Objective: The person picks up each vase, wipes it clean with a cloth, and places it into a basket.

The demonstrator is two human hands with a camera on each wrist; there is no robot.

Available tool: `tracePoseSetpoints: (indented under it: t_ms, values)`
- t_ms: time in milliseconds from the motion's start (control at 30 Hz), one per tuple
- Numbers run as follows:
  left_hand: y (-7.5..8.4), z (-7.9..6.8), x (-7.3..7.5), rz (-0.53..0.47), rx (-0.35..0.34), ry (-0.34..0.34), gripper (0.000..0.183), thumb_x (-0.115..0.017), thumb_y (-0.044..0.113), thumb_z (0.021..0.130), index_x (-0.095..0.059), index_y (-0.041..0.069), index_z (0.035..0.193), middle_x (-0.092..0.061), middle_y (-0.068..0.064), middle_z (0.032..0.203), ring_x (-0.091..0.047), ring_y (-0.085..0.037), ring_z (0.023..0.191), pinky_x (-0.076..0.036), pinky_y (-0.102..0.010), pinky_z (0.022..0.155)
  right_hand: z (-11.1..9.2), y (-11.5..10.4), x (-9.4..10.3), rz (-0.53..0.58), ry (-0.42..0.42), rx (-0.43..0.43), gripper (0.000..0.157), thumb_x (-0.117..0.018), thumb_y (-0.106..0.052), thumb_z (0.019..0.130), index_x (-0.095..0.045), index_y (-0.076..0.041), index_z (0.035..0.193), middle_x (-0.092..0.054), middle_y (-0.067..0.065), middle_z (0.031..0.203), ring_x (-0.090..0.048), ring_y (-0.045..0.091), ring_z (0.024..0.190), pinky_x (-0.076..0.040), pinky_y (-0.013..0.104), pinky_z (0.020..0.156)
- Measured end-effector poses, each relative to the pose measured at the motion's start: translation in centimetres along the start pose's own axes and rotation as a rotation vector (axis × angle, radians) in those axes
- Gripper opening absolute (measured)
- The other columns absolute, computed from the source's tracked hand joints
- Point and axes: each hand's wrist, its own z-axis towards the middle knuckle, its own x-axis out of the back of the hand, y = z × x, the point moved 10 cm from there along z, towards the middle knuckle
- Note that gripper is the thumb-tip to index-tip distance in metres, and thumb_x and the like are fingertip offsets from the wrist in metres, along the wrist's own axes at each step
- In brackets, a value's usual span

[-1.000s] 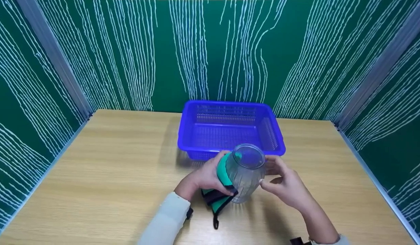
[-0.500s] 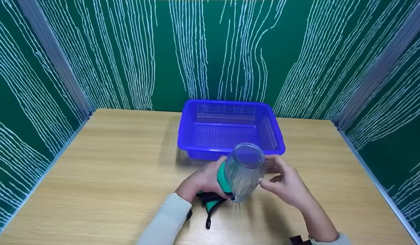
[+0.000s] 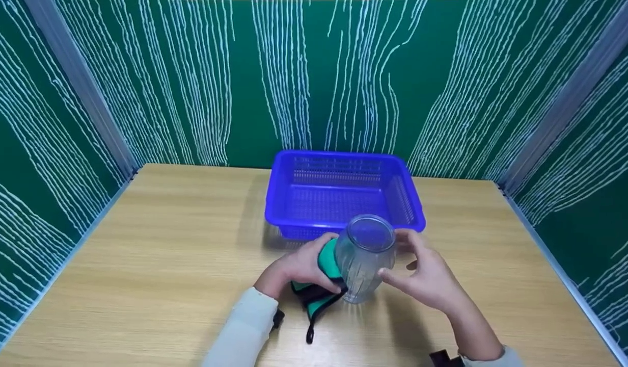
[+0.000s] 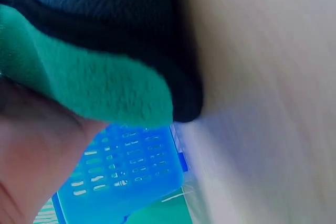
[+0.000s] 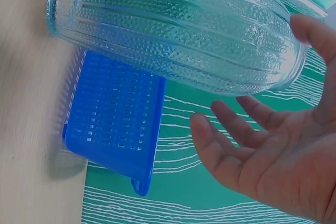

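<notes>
A clear ribbed glass vase [image 3: 367,255], its round mouth facing up, is between the two hands in the head view. My left hand [image 3: 306,262] holds a green cleaning cloth [image 3: 330,257] with black edging against the vase's left side. The cloth's lower corner and black loop hang beneath that hand; its fingers are mostly hidden. In the left wrist view the cloth [image 4: 115,85] covers most of the hand. At the vase's right side is my right hand [image 3: 423,272], loosely spread. In the right wrist view, its thumb overlaps the vase [image 5: 184,30] near the mouth, while the other fingertips [image 5: 202,127] show below the glass.
A purple-blue plastic basket [image 3: 344,204] with slotted walls stands just behind the vase, near the back wall. The wooden table [image 3: 156,265] is enclosed by green walls [image 3: 319,76] with white wavy lines and grey corner posts.
My right thumb has moved slightly left across the front of the vase. My left hand and the cloth shifted a little; the hanging cloth corner swung left. The basket stayed put.
</notes>
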Motion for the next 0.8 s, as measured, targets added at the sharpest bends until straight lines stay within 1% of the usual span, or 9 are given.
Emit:
tracePoseSetpoints:
  t_ms: [67,133,200,300,433,533,667,733,800]
  values:
    - [0.0,-0.1,0.3,-0.058,0.000,0.006,0.092,-0.082,0.047,0.045,-0.033,0.041,0.121,-0.047,0.013,0.110,-0.046,-0.010,0.100,-0.038,-0.031,0.085,0.0,0.0,0.0,-0.004,0.014,-0.016,0.073,-0.074,-0.046,0.062,-0.038,-0.023,0.122,-0.052,-0.003,0.109,-0.050,0.015,0.099,-0.043,0.032,0.072]
    - [0.0,-0.1,0.4,-0.125,0.004,0.014,0.090,-0.083,0.043,0.046,-0.035,0.042,0.121,-0.048,0.014,0.110,-0.046,-0.010,0.100,-0.038,-0.032,0.086,0.0,0.0,-0.1,-0.003,0.027,-0.026,0.077,-0.074,-0.049,0.060,-0.037,-0.021,0.122,-0.052,-0.001,0.107,-0.050,0.016,0.097,-0.044,0.031,0.072]
    - [0.1,-0.1,0.6,-0.187,0.003,0.026,0.088,-0.084,0.038,0.047,-0.036,0.043,0.120,-0.049,0.014,0.111,-0.046,-0.010,0.101,-0.037,-0.032,0.088,0.0,0.0,-0.1,0.001,0.037,-0.028,0.079,-0.075,-0.048,0.059,-0.036,-0.020,0.121,-0.053,0.001,0.105,-0.051,0.017,0.095,-0.044,0.031,0.072]
    - [0.5,-0.2,0.9,-0.297,-0.028,0.051,0.085,-0.084,0.030,0.051,-0.037,0.042,0.121,-0.050,0.013,0.112,-0.047,-0.009,0.102,-0.038,-0.032,0.089,0.0,0.0,-0.2,0.014,0.048,-0.025,0.076,-0.077,-0.044,0.058,-0.038,-0.020,0.119,-0.055,0.001,0.100,-0.052,0.016,0.091,-0.044,0.031,0.071]
    - [3.0,-0.9,2.0,-0.395,-0.081,0.068,0.083,-0.082,0.025,0.056,-0.037,0.033,0.125,-0.051,0.010,0.114,-0.048,-0.011,0.103,-0.040,-0.033,0.088,0.0,-0.1,-0.3,0.024,0.056,-0.022,0.073,-0.078,-0.037,0.059,-0.038,-0.021,0.117,-0.056,0.001,0.096,-0.052,0.016,0.088,-0.044,0.031,0.071]
    - [4.8,-1.4,2.7,-0.438,-0.105,0.068,0.082,-0.081,0.024,0.058,-0.036,0.027,0.127,-0.050,0.007,0.116,-0.049,-0.012,0.104,-0.040,-0.034,0.088,0.0,-0.1,-0.2,0.022,0.066,-0.028,0.072,-0.079,-0.033,0.059,-0.037,-0.021,0.117,-0.057,0.001,0.097,-0.052,0.015,0.088,-0.044,0.031,0.071]
    - [6.0,-1.2,3.1,-0.481,-0.153,0.078,0.083,-0.080,0.025,0.059,-0.035,0.022,0.128,-0.050,-0.002,0.121,-0.049,-0.013,0.105,-0.039,-0.034,0.090,-0.1,-0.2,-0.2,0.019,0.087,-0.023,0.072,-0.079,-0.026,0.059,-0.037,-0.020,0.118,-0.057,-0.001,0.096,-0.052,0.013,0.087,-0.043,0.031,0.070]
    - [6.5,-1.2,3.3,-0.476,-0.167,0.082,0.084,-0.080,0.027,0.059,-0.034,0.020,0.129,-0.049,-0.005,0.122,-0.049,-0.012,0.105,-0.039,-0.034,0.090,-0.1,-0.4,-0.2,0.015,0.099,-0.017,0.072,-0.078,-0.023,0.060,-0.036,-0.019,0.119,-0.057,-0.001,0.095,-0.052,0.013,0.086,-0.043,0.030,0.070]
    - [6.8,-1.1,3.5,-0.460,-0.167,0.085,0.084,-0.080,0.028,0.059,-0.034,0.020,0.129,-0.048,-0.006,0.123,-0.049,-0.012,0.106,-0.039,-0.034,0.091,-0.1,-0.5,-0.2,0.007,0.110,-0.013,0.072,-0.077,-0.020,0.059,-0.036,-0.019,0.119,-0.057,-0.002,0.094,-0.052,0.012,0.085,-0.043,0.030,0.070]
